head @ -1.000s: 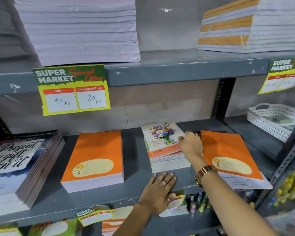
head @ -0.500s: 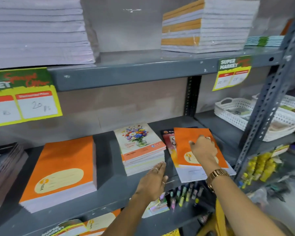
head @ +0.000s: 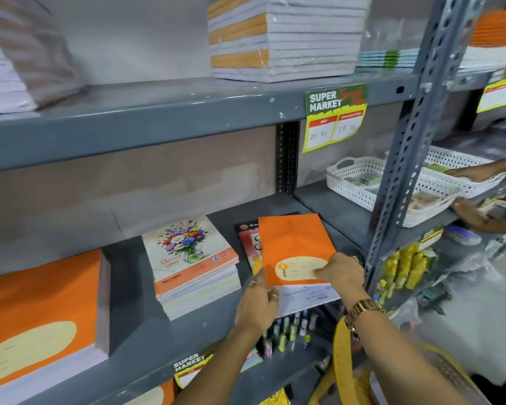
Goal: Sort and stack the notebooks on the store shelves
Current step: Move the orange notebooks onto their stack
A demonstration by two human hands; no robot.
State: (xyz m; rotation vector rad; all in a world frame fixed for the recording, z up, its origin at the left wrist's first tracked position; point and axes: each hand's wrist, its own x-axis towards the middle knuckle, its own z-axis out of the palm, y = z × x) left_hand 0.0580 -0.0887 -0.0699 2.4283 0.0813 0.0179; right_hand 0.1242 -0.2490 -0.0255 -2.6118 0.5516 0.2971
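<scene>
On the grey middle shelf (head: 135,325), an orange notebook (head: 294,247) lies atop a small pile at the right end, over a dark red-covered book (head: 247,239) and a white one. My right hand (head: 341,273) grips its near right corner, thumb on the cream label. My left hand (head: 257,305) pinches its near left corner. A stack of flower-cover notebooks (head: 192,258) stands just left. A thick stack of orange notebooks (head: 41,314) sits at the far left.
A slotted metal upright (head: 403,159) stands right of the pile. White perforated baskets (head: 371,185) sit beyond it, where another person's hands (head: 476,217) work. Wrapped notebook stacks (head: 287,36) fill the upper shelf. Pens (head: 289,328) hang below the shelf edge.
The view swung right. My right hand slid from the orange notebook's middle to its near corner. My left hand left the shelf and took the notebook's left corner.
</scene>
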